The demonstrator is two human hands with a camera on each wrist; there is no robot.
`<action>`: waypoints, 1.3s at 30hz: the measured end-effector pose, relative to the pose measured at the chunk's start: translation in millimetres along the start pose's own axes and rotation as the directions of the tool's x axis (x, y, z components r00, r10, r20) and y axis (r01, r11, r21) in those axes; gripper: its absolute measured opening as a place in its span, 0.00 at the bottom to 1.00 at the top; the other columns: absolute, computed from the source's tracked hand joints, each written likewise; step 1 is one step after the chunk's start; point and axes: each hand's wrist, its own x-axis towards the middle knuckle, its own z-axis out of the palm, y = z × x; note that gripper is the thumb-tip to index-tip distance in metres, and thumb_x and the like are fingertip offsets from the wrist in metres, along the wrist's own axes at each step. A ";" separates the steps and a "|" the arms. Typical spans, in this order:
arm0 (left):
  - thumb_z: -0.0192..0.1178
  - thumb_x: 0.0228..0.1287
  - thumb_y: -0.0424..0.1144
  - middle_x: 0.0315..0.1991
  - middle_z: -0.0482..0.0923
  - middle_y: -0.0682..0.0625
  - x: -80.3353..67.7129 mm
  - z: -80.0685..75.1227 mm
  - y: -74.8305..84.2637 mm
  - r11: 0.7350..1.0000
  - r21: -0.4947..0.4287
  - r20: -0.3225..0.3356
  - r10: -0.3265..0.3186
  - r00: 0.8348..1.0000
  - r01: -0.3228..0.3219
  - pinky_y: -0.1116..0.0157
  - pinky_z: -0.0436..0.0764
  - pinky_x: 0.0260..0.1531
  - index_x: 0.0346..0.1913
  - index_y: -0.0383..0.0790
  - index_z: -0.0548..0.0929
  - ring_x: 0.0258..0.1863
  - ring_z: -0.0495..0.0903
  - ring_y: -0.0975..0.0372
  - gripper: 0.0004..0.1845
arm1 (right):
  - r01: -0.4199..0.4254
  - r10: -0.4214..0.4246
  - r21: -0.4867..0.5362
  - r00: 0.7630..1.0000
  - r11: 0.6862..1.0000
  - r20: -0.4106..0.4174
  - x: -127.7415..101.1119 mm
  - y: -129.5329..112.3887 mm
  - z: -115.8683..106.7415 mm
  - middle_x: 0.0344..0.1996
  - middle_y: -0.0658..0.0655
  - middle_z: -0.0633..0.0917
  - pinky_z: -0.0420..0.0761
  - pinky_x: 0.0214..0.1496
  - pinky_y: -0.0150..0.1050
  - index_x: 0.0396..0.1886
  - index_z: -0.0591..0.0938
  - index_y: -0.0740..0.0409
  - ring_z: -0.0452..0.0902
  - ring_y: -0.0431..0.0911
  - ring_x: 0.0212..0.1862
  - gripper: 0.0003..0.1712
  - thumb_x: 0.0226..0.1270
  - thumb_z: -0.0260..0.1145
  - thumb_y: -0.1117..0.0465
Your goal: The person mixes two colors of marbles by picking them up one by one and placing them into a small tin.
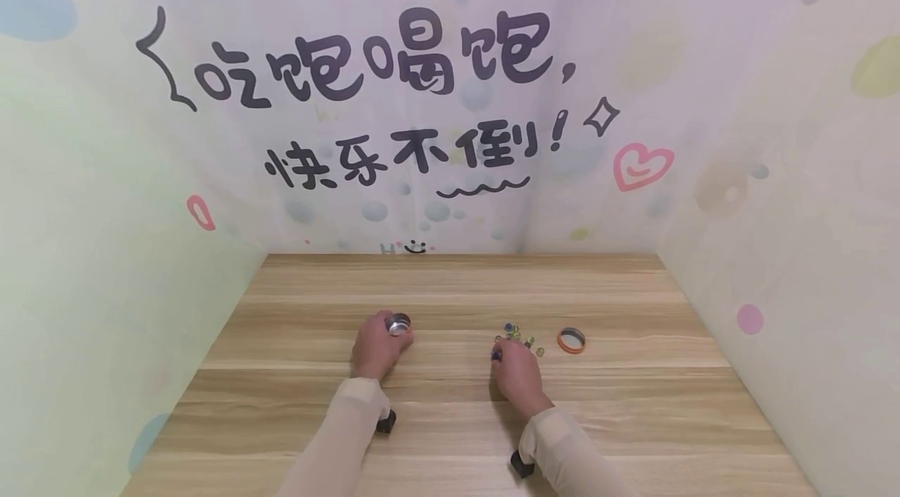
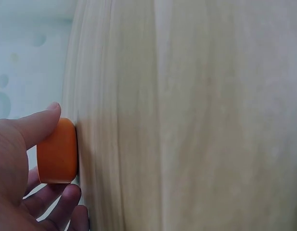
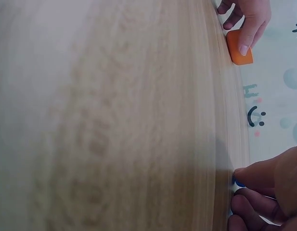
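Note:
My left hand (image 1: 376,347) grips a small round orange tin (image 2: 58,151) between thumb and fingers. Its silvery inside faces up in the head view, and its base sits right at the tabletop. Over to the right, my right hand (image 1: 519,376) reaches down to the table, thumb and finger pinching a blue marble (image 3: 239,183) at the wood. Just beyond those fingertips lies a loose group of glass marbles (image 1: 540,352), mostly yellowish green with a blue one (image 1: 508,327) among them. Part of the group is hidden behind the hand.
An orange-rimmed round lid (image 1: 571,341) lies to the right of the marbles. The wood-grain table (image 1: 450,434) meets a printed wall (image 1: 450,216) at the back, and pale walls stand on both sides.

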 end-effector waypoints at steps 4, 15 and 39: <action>0.75 0.50 0.45 0.52 0.78 0.39 -1.1 1.0 -0.2 1.000 -0.015 0.007 0.012 1.000 -0.012 0.47 0.75 0.49 0.58 0.35 0.77 0.51 0.77 0.46 0.33 | -0.006 0.006 0.007 1.000 1.000 0.009 -0.1 0.3 0.5 0.43 0.60 0.83 0.81 0.40 0.45 0.37 0.85 0.61 0.80 0.51 0.41 0.07 0.58 0.71 0.67; 0.75 0.49 0.46 0.52 0.78 0.40 -2.8 5.5 -1.1 1.000 -0.007 0.003 0.026 1.000 -0.025 0.48 0.74 0.51 0.59 0.36 0.76 0.52 0.77 0.47 0.34 | -0.028 0.027 0.043 0.999 0.999 0.022 -0.3 1.3 1.7 0.31 0.52 0.79 0.77 0.32 0.39 0.37 0.84 0.59 0.74 0.45 0.32 0.07 0.58 0.71 0.65; 0.76 0.46 0.42 0.49 0.81 0.45 -11.4 9.9 4.2 0.993 -0.057 0.010 0.107 0.994 -0.106 0.50 0.73 0.53 0.54 0.40 0.81 0.51 0.78 0.51 0.29 | 0.022 -0.016 0.259 0.999 0.966 -0.028 -0.7 3.3 2.6 0.28 0.52 0.83 0.78 0.35 0.40 0.35 0.83 0.58 0.78 0.44 0.33 0.08 0.57 0.73 0.66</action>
